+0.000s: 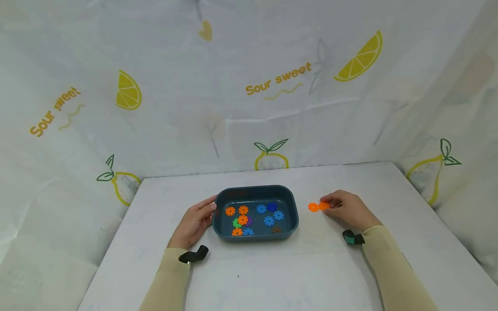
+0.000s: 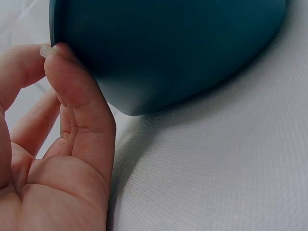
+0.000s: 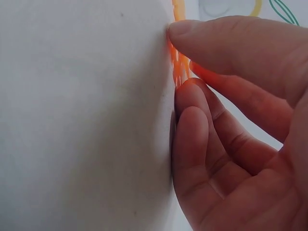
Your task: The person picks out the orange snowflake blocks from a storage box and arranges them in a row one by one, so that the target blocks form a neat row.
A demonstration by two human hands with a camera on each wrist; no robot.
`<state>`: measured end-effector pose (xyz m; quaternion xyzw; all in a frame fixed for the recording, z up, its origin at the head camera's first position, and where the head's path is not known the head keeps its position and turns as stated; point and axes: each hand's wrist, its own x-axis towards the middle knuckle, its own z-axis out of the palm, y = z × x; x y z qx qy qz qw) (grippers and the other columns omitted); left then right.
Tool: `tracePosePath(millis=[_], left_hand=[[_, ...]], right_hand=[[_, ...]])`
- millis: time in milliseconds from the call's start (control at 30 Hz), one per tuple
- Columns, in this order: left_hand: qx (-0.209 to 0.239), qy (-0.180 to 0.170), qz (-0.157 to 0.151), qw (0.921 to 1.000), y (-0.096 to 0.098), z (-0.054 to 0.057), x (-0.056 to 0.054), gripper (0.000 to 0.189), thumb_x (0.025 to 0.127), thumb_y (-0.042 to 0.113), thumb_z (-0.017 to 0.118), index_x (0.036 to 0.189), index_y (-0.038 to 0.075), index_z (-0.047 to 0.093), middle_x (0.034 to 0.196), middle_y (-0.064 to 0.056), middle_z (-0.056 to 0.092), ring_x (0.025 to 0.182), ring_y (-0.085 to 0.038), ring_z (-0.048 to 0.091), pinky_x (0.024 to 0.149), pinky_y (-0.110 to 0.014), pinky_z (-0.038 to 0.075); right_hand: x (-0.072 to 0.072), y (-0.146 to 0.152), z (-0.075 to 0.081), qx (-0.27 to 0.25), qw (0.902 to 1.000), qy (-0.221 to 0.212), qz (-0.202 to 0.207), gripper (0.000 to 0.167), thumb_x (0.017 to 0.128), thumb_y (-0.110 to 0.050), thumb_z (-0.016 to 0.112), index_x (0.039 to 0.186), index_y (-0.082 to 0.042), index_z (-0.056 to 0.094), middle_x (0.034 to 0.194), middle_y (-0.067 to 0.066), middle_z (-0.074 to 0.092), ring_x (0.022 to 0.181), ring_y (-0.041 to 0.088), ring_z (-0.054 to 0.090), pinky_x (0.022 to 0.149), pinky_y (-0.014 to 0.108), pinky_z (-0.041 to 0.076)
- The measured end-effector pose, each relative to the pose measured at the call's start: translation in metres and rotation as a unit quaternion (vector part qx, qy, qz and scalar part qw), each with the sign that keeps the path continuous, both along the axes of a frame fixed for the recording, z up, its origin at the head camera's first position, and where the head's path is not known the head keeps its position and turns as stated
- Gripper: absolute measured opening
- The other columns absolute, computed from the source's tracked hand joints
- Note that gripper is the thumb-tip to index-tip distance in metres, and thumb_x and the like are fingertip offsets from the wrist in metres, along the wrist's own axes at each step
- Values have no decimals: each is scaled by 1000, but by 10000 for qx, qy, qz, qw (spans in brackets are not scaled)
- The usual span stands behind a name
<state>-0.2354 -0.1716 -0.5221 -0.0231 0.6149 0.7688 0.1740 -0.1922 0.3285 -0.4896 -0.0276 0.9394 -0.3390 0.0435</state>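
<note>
A dark teal tray (image 1: 255, 237) with a raised rim sits on the white table. At its left end, my left hand (image 1: 194, 222) holds the side, thumb against the wall (image 2: 144, 53) and bent fingers beside it. Several toothed plastic discs lie inside: orange ones (image 1: 230, 211) on the left and blue ones (image 1: 269, 220) on the right. To the right of the tray, my right hand (image 1: 347, 209) pinches an orange disc (image 1: 324, 206) between thumb and fingertips. Another orange disc (image 1: 313, 207) joins it edge to edge. In the right wrist view, orange teeth (image 3: 178, 67) show edge-on below the thumb.
Inside the tray are also a green disc (image 1: 236, 223), a purple disc (image 1: 250, 221) and a brown disc (image 1: 277, 230). A white cloth with lemon prints (image 1: 175, 129) hangs behind the table (image 1: 272, 276). Black straps (image 1: 193, 255) circle both wrists.
</note>
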Motion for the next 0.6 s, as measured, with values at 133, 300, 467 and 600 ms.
tracePosePath(millis=[133,300,467,600], left_hand=[[-29,34,49,10000,-3,2,1,52,106,22,72,155,11,60,125,1,72,94,-9,61,82,-19,55],[-50,120,85,9999,-3,1,2,52,105,22,73,154,10,61,122,1,71,94,-10,60,81,-20,54],[-8,129,-2,9999,1,-1,1,52,104,24,74,153,11,61,123,0,71,95,-11,60,83,-21,56],[-21,154,-36,9999,2,-2,-1,54,103,27,75,154,12,61,126,1,71,95,-11,58,82,-21,54]], right_hand=[[-2,-2,1,-18,10000,16,52,36,97,-25,82,130,-11,77,122,11,74,105,25,65,89,38,56],[-1,-1,5,11,9999,94,68,35,98,-28,81,129,-12,77,119,9,75,105,25,67,89,37,56],[-3,-3,13,0,9996,108,247,34,97,-25,81,129,-11,78,115,6,76,104,23,68,87,34,57],[-14,-15,32,-56,9982,90,585,37,98,-24,80,132,-11,76,118,8,77,107,24,70,89,38,60]])
